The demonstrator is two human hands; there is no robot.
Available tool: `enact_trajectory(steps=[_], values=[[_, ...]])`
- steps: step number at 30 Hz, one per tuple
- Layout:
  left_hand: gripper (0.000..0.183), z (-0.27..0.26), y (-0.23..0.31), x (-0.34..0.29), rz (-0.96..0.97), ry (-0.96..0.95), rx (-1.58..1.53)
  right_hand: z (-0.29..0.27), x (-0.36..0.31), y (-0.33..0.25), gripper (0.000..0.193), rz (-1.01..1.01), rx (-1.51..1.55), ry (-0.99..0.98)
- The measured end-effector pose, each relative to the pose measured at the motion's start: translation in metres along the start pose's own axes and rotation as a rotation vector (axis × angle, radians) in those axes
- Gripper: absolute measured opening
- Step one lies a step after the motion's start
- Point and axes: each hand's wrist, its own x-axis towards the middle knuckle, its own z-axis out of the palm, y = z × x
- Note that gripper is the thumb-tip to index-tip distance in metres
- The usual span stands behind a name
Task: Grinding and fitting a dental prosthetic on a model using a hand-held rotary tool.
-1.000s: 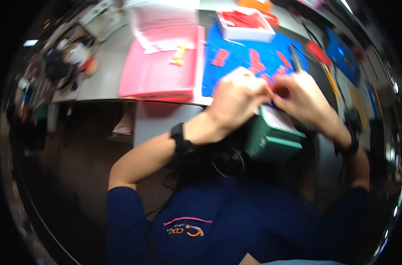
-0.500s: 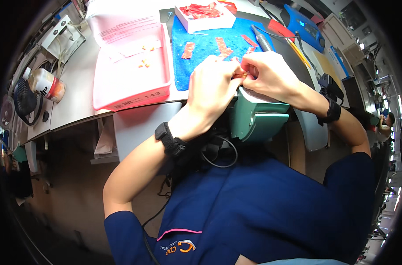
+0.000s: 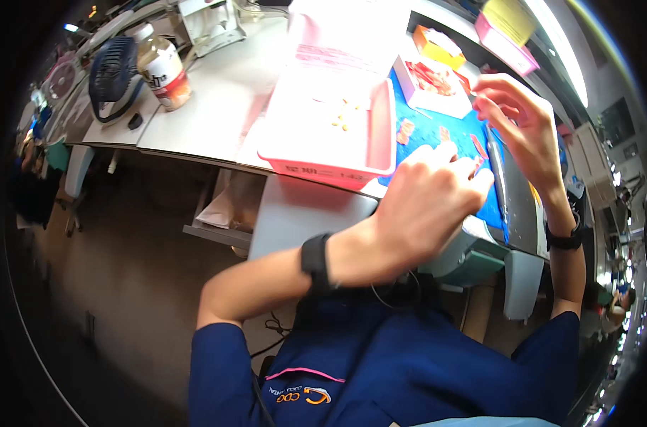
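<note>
My left hand [image 3: 430, 203] is closed, knuckles up, over the front part of a blue towel [image 3: 417, 119]. Its fingertips are hidden, so I cannot make out what they hold. My right hand [image 3: 522, 121] is raised above the towel's right side, its fingers bent and apart. Those fingertips are near the right edge of a white box [image 3: 448, 104] full of crumpled red strips [image 3: 431, 77]. More red strips [image 3: 405, 132] lie on the towel. A dark pen-shaped handpiece [image 3: 495, 174] rests below my right hand.
Left of the towel stands a pink tray [image 3: 323, 171] with several small yellowish pieces [image 3: 343, 122] and a printed sheet [image 3: 337, 60]. A bottle [image 3: 163, 71] and a dark fan [image 3: 115, 78] stand farther left. A green bench fitting [image 3: 465, 262] juts out below the table edge.
My hands were together, pinching a small yellowish piece; now they are apart. The right hand has lifted toward the box. The view has swung, so the table sits farther right.
</note>
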Motion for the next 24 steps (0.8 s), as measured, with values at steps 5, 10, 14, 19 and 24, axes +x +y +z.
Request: enact_trajectory(steps=[5,10,14,19,24], values=[[0.014,-0.09,-0.021,-0.026,-0.148,0.203,0.254,0.065,0.057,-0.004,0.019,-0.459,-0.181,-0.28],[0.01,-0.107,-0.073,-0.044,-0.463,0.096,0.341,0.127,0.087,-0.003,0.018,-0.344,-0.4,-0.541],[0.014,-0.106,-0.072,-0.046,-0.629,-0.119,0.025,0.138,0.097,-0.002,0.02,-0.351,-0.449,-0.632],[0.023,-0.103,-0.088,-0.062,-0.321,-0.125,0.053,0.116,0.096,-0.003,0.022,-0.344,-0.186,-0.505],[0.028,-0.112,-0.088,-0.061,-0.334,-0.137,0.169,0.062,0.073,-0.009,0.028,-0.109,-0.037,-0.42]])
